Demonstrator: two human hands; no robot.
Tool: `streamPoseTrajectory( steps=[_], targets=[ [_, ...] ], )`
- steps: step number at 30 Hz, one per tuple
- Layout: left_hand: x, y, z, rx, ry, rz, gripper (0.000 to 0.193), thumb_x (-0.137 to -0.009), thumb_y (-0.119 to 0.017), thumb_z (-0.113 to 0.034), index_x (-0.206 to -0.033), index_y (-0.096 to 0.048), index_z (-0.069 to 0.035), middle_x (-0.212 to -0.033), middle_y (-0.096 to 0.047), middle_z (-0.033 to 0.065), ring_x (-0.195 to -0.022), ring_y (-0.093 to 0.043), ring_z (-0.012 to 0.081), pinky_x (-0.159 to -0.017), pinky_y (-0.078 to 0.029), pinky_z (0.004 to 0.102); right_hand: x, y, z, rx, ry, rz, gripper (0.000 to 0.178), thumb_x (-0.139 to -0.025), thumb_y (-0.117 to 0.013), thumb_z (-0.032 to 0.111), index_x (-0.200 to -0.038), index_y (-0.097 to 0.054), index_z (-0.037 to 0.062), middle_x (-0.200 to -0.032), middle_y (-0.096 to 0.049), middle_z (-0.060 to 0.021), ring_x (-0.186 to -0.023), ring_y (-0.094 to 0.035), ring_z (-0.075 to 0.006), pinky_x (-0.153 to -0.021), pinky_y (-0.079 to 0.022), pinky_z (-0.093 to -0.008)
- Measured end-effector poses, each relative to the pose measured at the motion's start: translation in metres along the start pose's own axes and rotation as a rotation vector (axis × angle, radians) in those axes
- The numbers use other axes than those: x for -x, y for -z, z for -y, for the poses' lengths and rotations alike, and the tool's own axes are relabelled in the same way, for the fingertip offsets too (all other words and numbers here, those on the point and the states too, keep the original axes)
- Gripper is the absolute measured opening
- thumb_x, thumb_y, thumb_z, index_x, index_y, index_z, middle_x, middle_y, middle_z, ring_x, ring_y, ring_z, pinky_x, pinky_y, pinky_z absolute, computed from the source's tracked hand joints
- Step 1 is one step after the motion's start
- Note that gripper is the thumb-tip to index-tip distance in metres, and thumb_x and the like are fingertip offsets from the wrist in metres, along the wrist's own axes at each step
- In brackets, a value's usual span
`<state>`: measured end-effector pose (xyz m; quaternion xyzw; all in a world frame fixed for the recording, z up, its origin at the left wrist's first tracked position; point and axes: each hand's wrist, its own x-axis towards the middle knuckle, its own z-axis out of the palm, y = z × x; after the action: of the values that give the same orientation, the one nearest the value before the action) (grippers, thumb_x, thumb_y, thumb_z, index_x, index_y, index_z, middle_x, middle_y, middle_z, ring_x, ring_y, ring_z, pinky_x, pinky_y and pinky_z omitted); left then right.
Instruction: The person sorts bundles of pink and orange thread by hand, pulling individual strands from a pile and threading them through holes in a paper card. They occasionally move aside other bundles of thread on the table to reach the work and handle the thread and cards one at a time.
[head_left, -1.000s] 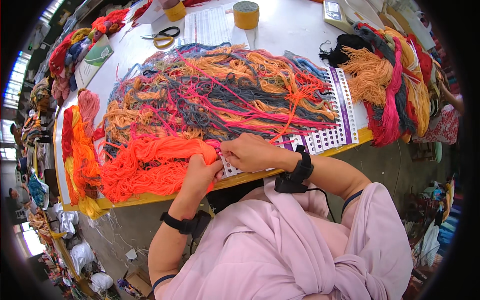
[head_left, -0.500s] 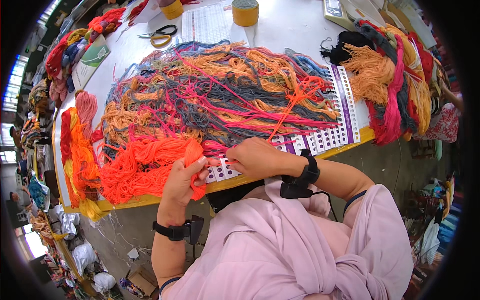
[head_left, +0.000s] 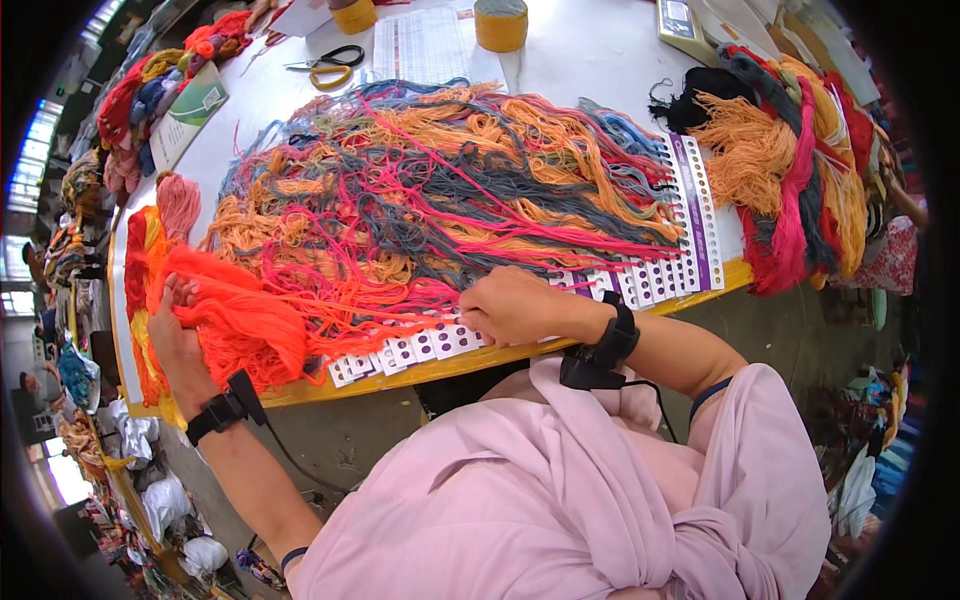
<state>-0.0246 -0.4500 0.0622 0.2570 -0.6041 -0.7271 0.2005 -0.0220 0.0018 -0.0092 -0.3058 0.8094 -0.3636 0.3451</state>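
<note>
A bright orange thread skein (head_left: pixel 250 320) lies at the table's near left, bunched and pulled to the left. My left hand (head_left: pixel 180 335) is at its left end, fingers curled around part of it. Orange strands (head_left: pixel 385 325) run from the skein rightward to my right hand (head_left: pixel 515 305), whose fingers are pinched together on their ends near the table edge. Beneath the strands, a row of white punched cards (head_left: pixel 425 343) overlaps along the edge. Behind both hands spreads a wide tangle of pink, grey and light orange threads (head_left: pixel 430 200).
Scissors (head_left: pixel 330 70), a printed sheet (head_left: pixel 415 45) and a yellow tape roll (head_left: pixel 500 25) lie at the back. Thread bundles (head_left: pixel 790 170) hang over the right side, near a small scale (head_left: pixel 682 28). Red and yellow skeins (head_left: pixel 145 270) hang at the left. The table's yellow edge (head_left: pixel 480 358) runs before me.
My left hand has moved left with the orange skein, stretching strands between my hands and uncovering more cards. The orange loops above my right hand are gone; that hand has barely moved.
</note>
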Motion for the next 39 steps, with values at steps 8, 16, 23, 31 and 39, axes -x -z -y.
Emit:
streamPoseTrajectory(
  steps=[8,16,23,31,39],
  targets=[
    [0.173,-0.139,0.119,0.426,0.736,0.607,0.044,-0.103,-0.044,-0.032,-0.129,-0.052,0.002,-0.128,-0.058,0.0180,-0.123,-0.054,0.0285,-0.101,-0.046,0.0429,-0.002,0.000,-0.014,-0.836,0.055,-0.085,0.028,-0.094,-0.057,0.012,-0.120,-0.055,0.0005,-0.097,-0.066,-0.0086,-0.070,-0.066,-0.0136,-0.057,-0.052,-0.0273],
    [0.186,-0.145,0.122,0.523,0.730,0.624,0.049,-0.105,-0.036,-0.030,-0.143,-0.037,0.001,-0.144,-0.044,0.0158,-0.131,-0.046,0.0276,-0.106,-0.043,0.0476,-0.022,-0.026,0.023,-0.615,0.025,-0.254,0.013,-0.090,-0.065,0.012,-0.093,-0.061,-0.0007,-0.077,-0.064,-0.0048,-0.072,-0.063,-0.0102,-0.063,-0.050,-0.0258],
    [0.191,-0.138,0.116,0.515,0.722,0.587,0.048,-0.105,-0.039,-0.030,-0.142,-0.038,0.001,-0.143,-0.045,0.0161,-0.129,-0.048,0.0262,-0.102,-0.047,0.0444,-0.024,-0.042,0.006,-1.059,0.078,-0.236,0.013,-0.095,-0.062,0.016,-0.093,-0.063,0.0028,-0.080,-0.064,-0.0001,-0.066,-0.058,-0.0066,-0.055,-0.044,-0.0219],
    [0.196,-0.139,0.113,0.177,0.511,0.521,0.034,-0.098,-0.055,-0.018,-0.126,-0.055,0.003,-0.092,-0.064,0.0056,-0.081,-0.062,0.0147,-0.076,-0.053,0.0302,-0.010,-0.036,0.012,-1.165,-0.006,-0.163,0.013,-0.097,-0.059,0.020,-0.096,-0.061,0.0063,-0.080,-0.062,0.0014,-0.062,-0.050,-0.0038,-0.053,-0.036,-0.0169],
    [0.112,-0.052,0.081,0.654,0.469,0.755,0.030,-0.097,-0.056,-0.018,-0.117,-0.059,0.005,-0.074,-0.045,0.0004,-0.061,-0.039,0.0073,-0.054,-0.035,0.0215,0.052,0.014,-0.011,-1.268,0.123,-0.345,0.020,-0.099,-0.053,0.021,-0.098,-0.065,0.0052,-0.111,-0.066,-0.0104,-0.103,-0.059,-0.0132,-0.086,-0.050,-0.0301]
  ],
)
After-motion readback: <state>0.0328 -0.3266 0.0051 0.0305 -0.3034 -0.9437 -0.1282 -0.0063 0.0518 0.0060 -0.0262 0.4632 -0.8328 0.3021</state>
